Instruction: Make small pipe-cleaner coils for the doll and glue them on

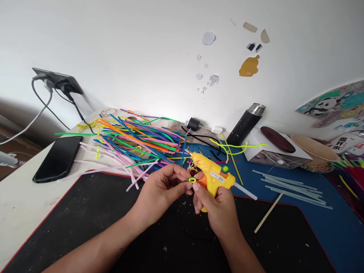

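My right hand (220,210) is wrapped round the grip of a yellow hot glue gun (212,170). A clear glue stick (245,190) juts from the gun's back end, and its metal nozzle points up and to the left. Between the fingertips of my left hand (162,187) is a small yellow and green ring-shaped piece (192,180), seemingly of bent pipe cleaner. My right thumb reaches over to touch that piece too. Behind my left hand lies a big heap of coloured pipe cleaners (142,140). A small green coil (225,169) shows just behind the gun.
A black phone (58,158) lies at the left. Loose glue sticks (295,188) and a thin wooden stick (268,213) rest at the right. Behind them stand a black thermos (246,124), a tissue box (275,149) and a woven basket (315,151). A black mat (93,223) lies under my arms.
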Action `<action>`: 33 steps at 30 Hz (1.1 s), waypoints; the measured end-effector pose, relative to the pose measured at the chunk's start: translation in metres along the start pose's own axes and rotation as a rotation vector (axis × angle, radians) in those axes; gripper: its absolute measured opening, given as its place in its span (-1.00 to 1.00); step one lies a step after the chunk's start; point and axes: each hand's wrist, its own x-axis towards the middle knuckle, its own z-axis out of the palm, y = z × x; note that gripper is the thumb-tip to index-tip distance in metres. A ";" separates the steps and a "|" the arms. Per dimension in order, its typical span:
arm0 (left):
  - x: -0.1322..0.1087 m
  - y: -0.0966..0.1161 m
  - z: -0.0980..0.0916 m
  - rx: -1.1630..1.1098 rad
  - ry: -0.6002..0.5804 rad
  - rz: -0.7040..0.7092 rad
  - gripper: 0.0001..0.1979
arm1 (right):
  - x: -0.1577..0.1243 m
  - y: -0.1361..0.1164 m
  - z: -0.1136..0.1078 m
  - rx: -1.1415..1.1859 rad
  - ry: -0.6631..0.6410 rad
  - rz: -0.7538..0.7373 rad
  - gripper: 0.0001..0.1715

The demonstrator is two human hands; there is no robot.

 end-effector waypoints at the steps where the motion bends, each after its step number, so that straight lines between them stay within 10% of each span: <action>1: 0.000 0.000 0.000 0.003 0.000 0.000 -0.72 | 0.000 0.000 0.000 0.002 0.000 -0.002 -0.59; 33: 0.000 -0.003 0.000 0.000 0.006 0.004 -0.70 | 0.002 -0.004 0.003 -0.011 0.020 -0.001 -0.51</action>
